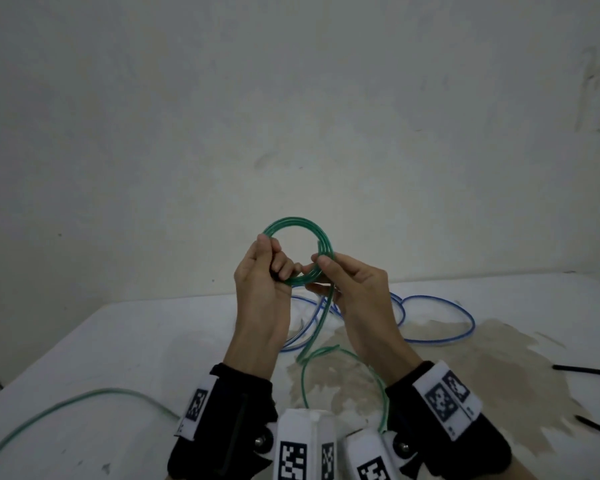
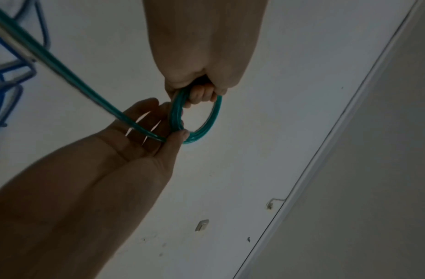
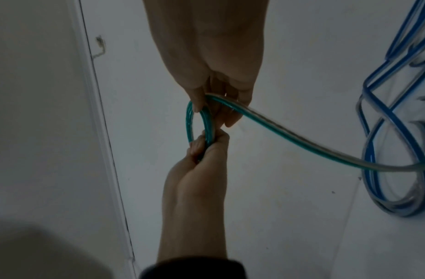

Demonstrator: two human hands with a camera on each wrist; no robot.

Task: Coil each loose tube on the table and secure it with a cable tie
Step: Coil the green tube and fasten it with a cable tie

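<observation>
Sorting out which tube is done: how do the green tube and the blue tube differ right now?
The green tube is partly wound into a small ring held up by the left hand and right hand; the blue tube lies untouched in wide loose loops on the table. Neither has a tie on it.

Both hands [image 3: 206,79] pinch a green tube [image 3: 290,136] coil.

A white desk [image 1: 125,348] set against a pale wall carries a tangle of blue tube [image 1: 433,336], the loose run of a green tube [image 1: 59,408] and two black cable ties [image 1: 584,370] — all around a brownish stain [image 1: 492,368].
</observation>
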